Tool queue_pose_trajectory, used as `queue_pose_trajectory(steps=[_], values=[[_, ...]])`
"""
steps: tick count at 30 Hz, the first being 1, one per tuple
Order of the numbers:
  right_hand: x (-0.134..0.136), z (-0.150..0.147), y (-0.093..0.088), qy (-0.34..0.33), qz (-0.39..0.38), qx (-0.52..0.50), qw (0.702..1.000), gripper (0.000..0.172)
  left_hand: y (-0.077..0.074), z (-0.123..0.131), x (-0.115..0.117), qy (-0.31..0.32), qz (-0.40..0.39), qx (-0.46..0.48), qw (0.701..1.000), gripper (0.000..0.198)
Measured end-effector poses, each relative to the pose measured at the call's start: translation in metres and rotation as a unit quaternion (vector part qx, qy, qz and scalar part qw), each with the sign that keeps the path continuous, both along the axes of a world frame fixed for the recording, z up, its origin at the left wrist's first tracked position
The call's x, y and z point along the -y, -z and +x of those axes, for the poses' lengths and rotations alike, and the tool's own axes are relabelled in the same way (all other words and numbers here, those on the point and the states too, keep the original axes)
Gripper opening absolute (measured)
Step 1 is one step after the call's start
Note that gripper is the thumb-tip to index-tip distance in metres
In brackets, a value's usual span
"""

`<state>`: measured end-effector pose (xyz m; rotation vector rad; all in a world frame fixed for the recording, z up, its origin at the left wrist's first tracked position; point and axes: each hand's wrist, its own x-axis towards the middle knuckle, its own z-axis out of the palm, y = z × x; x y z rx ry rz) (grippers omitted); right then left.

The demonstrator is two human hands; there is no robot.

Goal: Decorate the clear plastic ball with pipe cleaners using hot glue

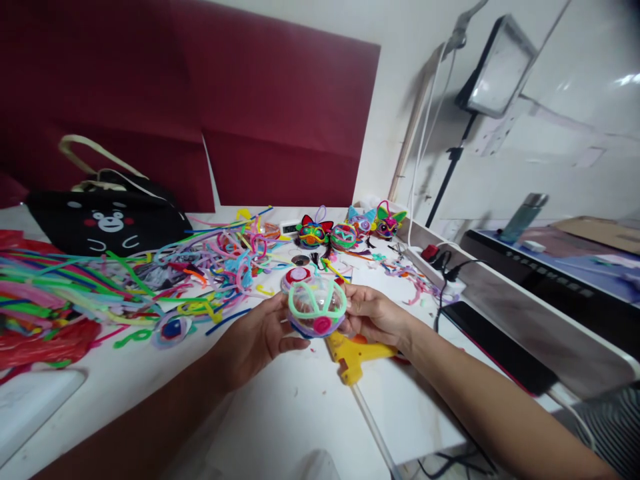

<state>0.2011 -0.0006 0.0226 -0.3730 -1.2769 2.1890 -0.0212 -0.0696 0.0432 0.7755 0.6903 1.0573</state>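
Between my two hands is a clear plastic ball (320, 300) trimmed with light green pipe cleaner loops, a pink coiled disc at the front and a purple band below. My left hand (265, 330) grips its left side, thumb and fingers curled. On the right side my right hand (373, 312) holds it with bent fingers, partly hidden behind the ball. Just behind it lies a round piece with a red and pink coil (299, 275). Below my right hand rests a yellow hot glue gun (353, 357) with a glue stick poking out toward me.
Heaps of coloured pipe cleaners (125, 273) cover the left side. Decorated balls (345, 235) stand at the back near a black bag (110, 220). On the right are a power strip (440, 270), a phone (500, 343) with a cable, and a lamp (500, 67) on a stand.
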Motion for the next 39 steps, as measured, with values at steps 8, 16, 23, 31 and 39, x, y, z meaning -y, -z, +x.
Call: queue_pose_trajectory(steps=[8,16,23,31,39], values=[[-0.0002,-0.0017,0.0033,-0.002,-0.015,-0.009,1.0,0.028,0.0027,-0.0008,0.0006,-0.006,-0.015,-0.021,1.0,0.037],[0.0017,-0.0011,0.0019,-0.012,-0.013,-0.014,1.0,0.025,-0.001,0.0025,0.0011,0.01,-0.01,-0.041,0.999,0.036],[0.0007,-0.0005,0.0019,-0.021,-0.008,-0.018,1.0,0.025,-0.0003,0.0026,-0.0004,-0.004,-0.025,-0.061,0.998,0.035],[0.0,-0.0016,0.002,-0.027,-0.014,-0.025,0.999,0.028,-0.0001,0.0018,-0.0005,-0.008,-0.029,-0.044,0.999,0.034],[0.0008,-0.0006,-0.0055,-0.015,-0.01,-0.042,0.999,0.027,0.0045,0.0033,-0.0021,-0.031,-0.011,-0.06,0.998,0.029]])
